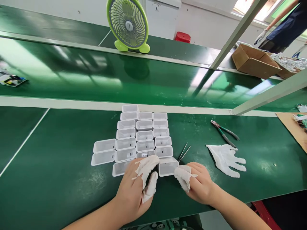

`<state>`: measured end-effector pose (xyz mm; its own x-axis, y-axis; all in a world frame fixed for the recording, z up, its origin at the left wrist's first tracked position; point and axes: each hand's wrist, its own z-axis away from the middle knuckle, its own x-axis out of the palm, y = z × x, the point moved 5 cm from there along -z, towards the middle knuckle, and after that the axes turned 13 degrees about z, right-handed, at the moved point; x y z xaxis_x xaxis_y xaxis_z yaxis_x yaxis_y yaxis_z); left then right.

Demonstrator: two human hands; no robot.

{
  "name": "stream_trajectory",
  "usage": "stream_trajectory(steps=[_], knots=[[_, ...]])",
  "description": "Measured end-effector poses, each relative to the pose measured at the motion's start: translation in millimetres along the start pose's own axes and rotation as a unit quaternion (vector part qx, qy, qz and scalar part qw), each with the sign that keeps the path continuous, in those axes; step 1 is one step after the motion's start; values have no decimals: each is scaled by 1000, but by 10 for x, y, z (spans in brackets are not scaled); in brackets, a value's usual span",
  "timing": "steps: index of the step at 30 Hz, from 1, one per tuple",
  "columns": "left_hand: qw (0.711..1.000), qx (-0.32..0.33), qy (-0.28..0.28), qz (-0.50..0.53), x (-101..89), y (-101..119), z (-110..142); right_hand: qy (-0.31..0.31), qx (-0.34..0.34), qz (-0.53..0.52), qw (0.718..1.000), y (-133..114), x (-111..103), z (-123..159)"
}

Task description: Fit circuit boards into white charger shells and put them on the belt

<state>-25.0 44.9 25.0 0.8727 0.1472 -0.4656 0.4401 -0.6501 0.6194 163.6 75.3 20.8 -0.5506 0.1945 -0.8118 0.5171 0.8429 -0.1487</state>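
Observation:
Small white plastic boxes (145, 146) stand in columns on the green table, several with a tiny dark piece inside. My left hand (135, 187), in white finger covers, reaches over the front of the middle column. Its thumb is apart from its fingers, with nothing visible between them; the fingertips lie close to the front right box. That box (168, 167) sits slightly askew. My right hand (198, 182), also with covered fingers, is curled closed at its right edge; the thumb is hidden. Black tweezers (184, 152) lie just behind my right hand.
Green-handled pliers (224, 132) and a white glove (227, 159) lie to the right. A metal post (271, 92) slants at the right. A green fan (129, 25) and a cardboard box (255, 62) stand on the shelf. Another person (283, 28) is at the back right.

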Motion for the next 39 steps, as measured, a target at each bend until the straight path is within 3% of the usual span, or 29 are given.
stream_trajectory(steps=[7,12,17,39], knots=[[997,-53,-26,38,-18,-15,-65,32,-5,5,999,-6,-77,13],[997,-23,-39,57,-3,13,-81,43,-7,6,999,1,-135,-7],[1000,16,-12,-2,13,30,-39,21,-10,6,1000,-18,-77,-15],[999,32,-12,-24,12,42,-56,22,-14,-34,999,3,-86,8]])
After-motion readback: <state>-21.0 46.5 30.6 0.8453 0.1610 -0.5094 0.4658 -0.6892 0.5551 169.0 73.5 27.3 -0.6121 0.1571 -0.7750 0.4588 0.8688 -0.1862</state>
